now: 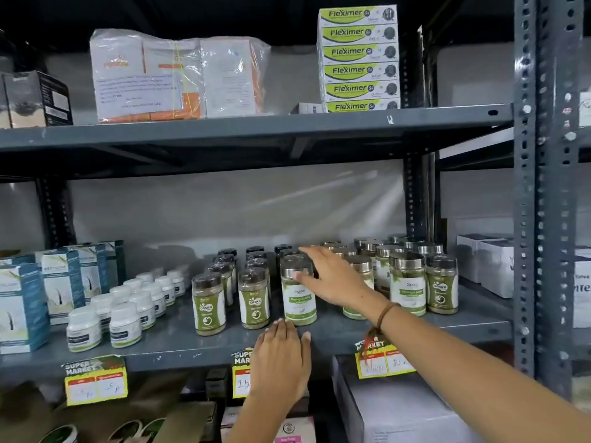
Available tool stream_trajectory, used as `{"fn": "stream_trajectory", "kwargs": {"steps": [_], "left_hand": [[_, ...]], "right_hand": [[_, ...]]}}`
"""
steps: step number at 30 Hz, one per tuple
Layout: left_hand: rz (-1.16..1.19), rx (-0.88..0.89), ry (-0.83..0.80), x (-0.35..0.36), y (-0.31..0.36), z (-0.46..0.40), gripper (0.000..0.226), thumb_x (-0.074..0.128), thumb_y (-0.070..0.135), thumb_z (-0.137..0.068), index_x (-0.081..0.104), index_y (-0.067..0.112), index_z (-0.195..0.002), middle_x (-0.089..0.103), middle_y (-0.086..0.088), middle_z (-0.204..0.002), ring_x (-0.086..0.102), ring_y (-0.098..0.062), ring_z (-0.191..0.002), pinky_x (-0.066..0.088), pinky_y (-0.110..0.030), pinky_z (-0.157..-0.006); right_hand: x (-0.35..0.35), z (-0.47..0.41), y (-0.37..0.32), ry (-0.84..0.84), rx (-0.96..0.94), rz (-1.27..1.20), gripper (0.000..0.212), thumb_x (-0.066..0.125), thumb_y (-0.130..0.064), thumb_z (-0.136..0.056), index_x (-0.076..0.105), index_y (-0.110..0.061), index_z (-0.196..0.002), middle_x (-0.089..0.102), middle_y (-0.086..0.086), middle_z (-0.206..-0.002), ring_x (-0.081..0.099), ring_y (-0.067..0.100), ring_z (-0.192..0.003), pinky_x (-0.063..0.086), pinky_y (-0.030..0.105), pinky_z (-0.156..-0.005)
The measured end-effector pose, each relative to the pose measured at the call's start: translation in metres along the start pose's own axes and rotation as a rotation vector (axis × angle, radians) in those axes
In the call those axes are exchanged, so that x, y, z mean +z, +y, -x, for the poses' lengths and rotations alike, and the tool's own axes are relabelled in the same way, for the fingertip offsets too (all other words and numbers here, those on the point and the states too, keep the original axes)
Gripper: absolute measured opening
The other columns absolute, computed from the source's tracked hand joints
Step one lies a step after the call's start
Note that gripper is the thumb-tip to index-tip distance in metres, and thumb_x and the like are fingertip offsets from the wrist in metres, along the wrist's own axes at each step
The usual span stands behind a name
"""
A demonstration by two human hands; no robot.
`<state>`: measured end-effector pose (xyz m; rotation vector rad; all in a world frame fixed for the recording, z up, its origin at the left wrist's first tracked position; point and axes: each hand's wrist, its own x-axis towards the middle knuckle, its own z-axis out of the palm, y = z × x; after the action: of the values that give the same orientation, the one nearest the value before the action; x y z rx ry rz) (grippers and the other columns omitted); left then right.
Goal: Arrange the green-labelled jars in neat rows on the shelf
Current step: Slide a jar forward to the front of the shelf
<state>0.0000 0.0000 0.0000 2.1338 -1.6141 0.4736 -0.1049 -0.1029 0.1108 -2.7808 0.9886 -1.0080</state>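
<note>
Grey steel shelf (351,327), green-labelled jars (319,282) in partial rows mid-shelf. Right hand (332,276) grip spread, thumb on the front silver-lid jar (299,294); left hand (281,356) flat on the shelf edge, holding nothing. Looks mid-alignment; next: slide that jar into line.

The right hand (332,276) covers the jar (359,282) behind it, so only its lid edge and base show — contact cannot be told. The left hand (281,359) hides half of the middle price tag (240,372). Rear jar rows (256,254) blur together. Blue boxes (22,308) are cut off at the left edge.
</note>
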Motion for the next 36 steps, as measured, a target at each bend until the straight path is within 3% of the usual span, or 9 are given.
{"fn": "stream_trajectory", "kwargs": {"steps": [8, 14, 19, 22, 26, 28, 33, 36], "left_hand": [[-0.037, 0.020, 0.121, 0.014, -0.004, -0.001, 0.060, 0.015, 0.045, -0.096, 0.039, 0.010, -0.139, 0.046, -0.008, -0.145, 0.038, -0.018, -0.135, 0.027, -0.033, -0.115], [-0.058, 0.024, 0.115, 0.014, -0.004, 0.000, 0.059, 0.015, 0.044, -0.097, 0.039, 0.009, -0.139, 0.045, -0.009, -0.145, 0.038, -0.020, -0.135, 0.027, -0.034, -0.115], [-0.063, 0.023, 0.114, 0.009, -0.003, 0.003, 0.058, 0.015, 0.041, -0.097, 0.039, 0.009, -0.138, 0.047, -0.008, -0.144, 0.038, -0.019, -0.135, 0.027, -0.034, -0.114], [-0.065, 0.020, 0.123, 0.007, -0.001, 0.006, 0.057, 0.015, 0.041, -0.097, 0.042, 0.011, -0.137, 0.049, -0.007, -0.143, 0.039, -0.018, -0.134, 0.028, -0.033, -0.114], [-0.045, 0.036, 0.124, 0.004, -0.001, 0.007, 0.054, 0.020, 0.039, -0.098, 0.046, 0.009, -0.134, 0.053, -0.010, -0.139, 0.043, -0.021, -0.131, 0.032, -0.035, -0.112], [-0.037, 0.041, 0.125, 0.002, 0.000, 0.008, 0.053, 0.023, 0.038, -0.098, 0.048, 0.008, -0.133, 0.055, -0.011, -0.137, 0.045, -0.023, -0.130, 0.034, -0.037, -0.111], [-0.033, 0.025, 0.110, 0.000, 0.002, 0.009, 0.052, 0.024, 0.038, -0.097, 0.049, 0.007, -0.131, 0.055, -0.011, -0.136, 0.046, -0.023, -0.129, 0.035, -0.037, -0.110], [-0.031, 0.031, 0.116, -0.001, 0.002, 0.010, 0.052, 0.026, 0.037, -0.097, 0.051, 0.005, -0.129, 0.058, -0.013, -0.133, 0.049, -0.025, -0.127, 0.038, -0.039, -0.109]], "right_hand": [[0.022, -0.026, -0.005, -0.112, 0.071, 0.007, 0.080, 0.052, -0.068, -0.084, 0.041, -0.020, -0.147, 0.050, 0.007, -0.145, 0.052, 0.028, -0.129, 0.044, 0.042, -0.102], [0.020, -0.023, -0.004, -0.067, 0.087, -0.045, 0.078, 0.058, -0.071, -0.078, 0.048, -0.026, -0.140, 0.055, 0.004, -0.131, 0.058, 0.027, -0.119, 0.048, 0.041, -0.097], [0.006, -0.001, -0.007, 0.067, 0.084, -0.080, 0.078, 0.059, -0.075, -0.069, 0.052, -0.031, -0.133, 0.058, 0.000, -0.125, 0.059, 0.026, -0.114, 0.050, 0.044, -0.096], [-0.010, 0.018, -0.007, 0.151, 0.081, -0.103, 0.077, 0.058, -0.077, -0.067, 0.054, -0.032, -0.129, 0.060, -0.005, -0.120, 0.059, 0.016, -0.109, 0.050, 0.035, -0.091], [-0.037, 0.049, 0.003, 0.196, 0.088, -0.133, 0.078, 0.058, -0.080, -0.063, 0.057, -0.036, -0.127, 0.061, -0.014, -0.116, 0.050, 0.001, -0.098, 0.036, 0.016, -0.075], [-0.054, 0.067, 0.016, 0.213, 0.101, -0.153, 0.075, 0.059, -0.080, -0.062, 0.059, -0.037, -0.123, 0.063, -0.018, -0.114, 0.052, -0.002, -0.096, 0.034, 0.009, -0.073], [-0.106, 0.108, 0.061, 0.234, 0.225, -0.116, 0.070, 0.066, -0.080, -0.057, 0.061, -0.041, -0.116, 0.059, -0.037, -0.096, 0.055, -0.022, -0.086, 0.036, 0.005, -0.072], [-0.134, 0.125, 0.092, 0.218, 0.320, -0.059, 0.076, 0.067, -0.079, -0.057, 0.059, -0.037, -0.120, 0.065, -0.021, -0.107, 0.062, -0.001, -0.097, 0.045, 0.020, -0.077]]}}
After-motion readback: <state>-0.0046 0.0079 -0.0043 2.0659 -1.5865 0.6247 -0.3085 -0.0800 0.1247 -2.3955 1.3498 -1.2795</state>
